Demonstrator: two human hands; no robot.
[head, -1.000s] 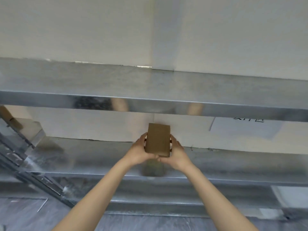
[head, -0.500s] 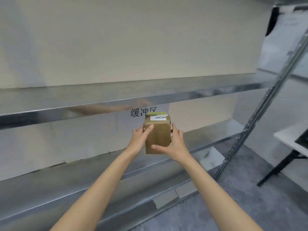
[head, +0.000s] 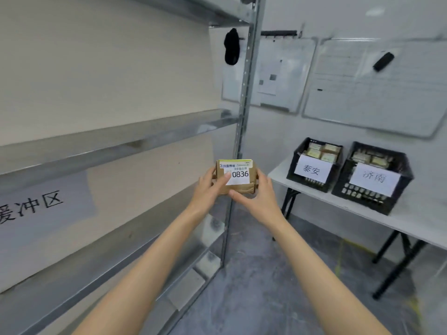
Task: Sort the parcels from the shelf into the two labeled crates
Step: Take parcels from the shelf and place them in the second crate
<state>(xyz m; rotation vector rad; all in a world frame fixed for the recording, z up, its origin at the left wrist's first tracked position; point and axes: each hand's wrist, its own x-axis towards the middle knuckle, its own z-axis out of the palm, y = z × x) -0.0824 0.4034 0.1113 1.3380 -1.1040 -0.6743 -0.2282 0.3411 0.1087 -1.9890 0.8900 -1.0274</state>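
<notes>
A small brown cardboard parcel (head: 242,183) with a white label reading 0836 is held in the air in front of me, past the shelf's right end. My left hand (head: 209,187) grips its left side, thumb across the label. My right hand (head: 257,197) grips its right side and underside. Two black crates stand on a white table at the right: the nearer left crate (head: 297,165) and the right crate (head: 396,189). Each carries a white paper label with Chinese characters and holds several parcels.
The metal shelf (head: 121,143) runs along the left, its upright post (head: 244,97) just behind the parcel. The white folding table (head: 416,216) has black legs. Whiteboards (head: 377,88) hang on the back wall. Grey concrete floor lies below.
The view has swung right from the shelf toward the table and crates. The parcel, still held in both hands, has turned so its 0836 label faces me.
</notes>
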